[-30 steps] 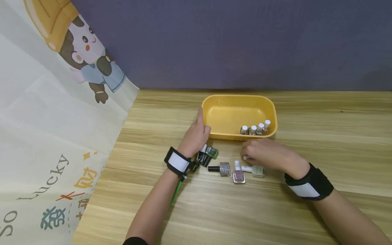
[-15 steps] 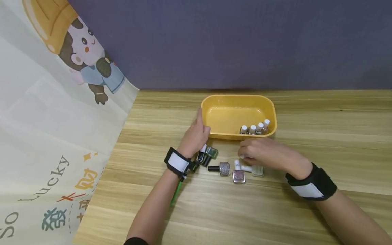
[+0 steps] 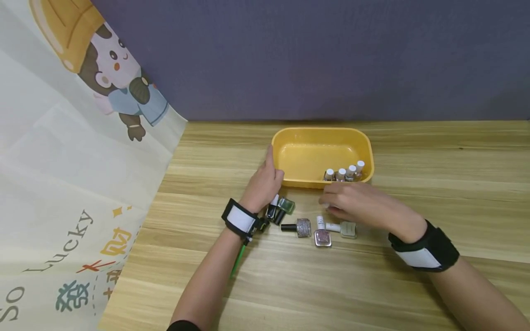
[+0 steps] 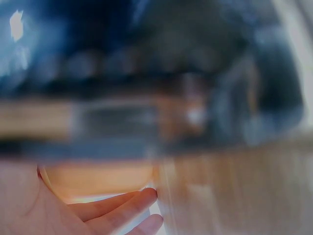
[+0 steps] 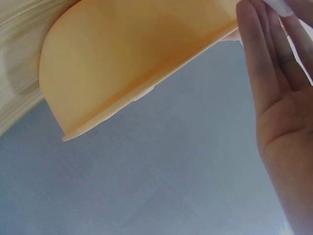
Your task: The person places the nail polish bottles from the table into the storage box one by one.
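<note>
A yellow tray sits on the wooden table with several white-capped nail polish bottles upright along its front right wall. My left hand rests against the tray's front left corner, thumb along its side, fingers fairly straight. Just in front of the tray, my right hand hovers and pinches a small white-capped bottle, mostly hidden by the fingers. In the right wrist view the white piece shows at the fingertips, beside the tray's outer wall.
More bottles lie loose in front of the tray: green ones with black caps, a silver glitter one, a pink glitter one and a pale green one. A printed cloth covers the left side.
My right hand has drifted slightly left and toward the tray with the small bottle in its fingertips. The left hand and the tray have stayed put.
</note>
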{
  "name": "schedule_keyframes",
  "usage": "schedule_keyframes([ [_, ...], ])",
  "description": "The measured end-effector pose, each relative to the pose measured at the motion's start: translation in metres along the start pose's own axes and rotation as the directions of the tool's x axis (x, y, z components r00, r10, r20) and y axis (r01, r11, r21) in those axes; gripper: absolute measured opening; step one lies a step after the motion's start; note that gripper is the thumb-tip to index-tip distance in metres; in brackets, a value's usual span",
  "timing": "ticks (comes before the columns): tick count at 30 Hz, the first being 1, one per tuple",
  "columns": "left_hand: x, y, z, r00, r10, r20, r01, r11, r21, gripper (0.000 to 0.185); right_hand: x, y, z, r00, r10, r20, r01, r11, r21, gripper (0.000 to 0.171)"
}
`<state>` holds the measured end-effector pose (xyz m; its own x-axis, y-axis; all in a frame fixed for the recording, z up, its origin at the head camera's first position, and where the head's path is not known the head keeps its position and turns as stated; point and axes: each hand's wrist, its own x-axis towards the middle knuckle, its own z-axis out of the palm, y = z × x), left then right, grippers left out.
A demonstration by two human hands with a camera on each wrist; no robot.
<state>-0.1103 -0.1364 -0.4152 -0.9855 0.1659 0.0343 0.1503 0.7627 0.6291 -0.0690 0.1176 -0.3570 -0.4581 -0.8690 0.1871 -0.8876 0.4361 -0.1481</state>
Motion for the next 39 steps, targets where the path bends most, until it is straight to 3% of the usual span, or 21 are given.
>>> schedule_keyframes([
  [18,-0.002,0.000,0.000,1.000,-0.007,0.007,0.007,1.000,-0.003,0.075,-0.003,0.001,-0.008,0.997,-0.018,-0.070,0.016,1.000,-0.024,0.017],
  [32,-0.002,0.000,0.000,1.000,-0.007,0.008,0.007,1.000,-0.002,0.075,-0.004,0.000,-0.013,0.998,0.040,-0.051,-0.038,0.999,0.026,0.018],
  [39,-0.001,0.000,0.000,1.000,-0.005,0.007,0.005,1.000,-0.005,0.075,-0.003,0.002,-0.011,0.995,0.096,0.024,-0.097,0.994,0.042,0.017],
])
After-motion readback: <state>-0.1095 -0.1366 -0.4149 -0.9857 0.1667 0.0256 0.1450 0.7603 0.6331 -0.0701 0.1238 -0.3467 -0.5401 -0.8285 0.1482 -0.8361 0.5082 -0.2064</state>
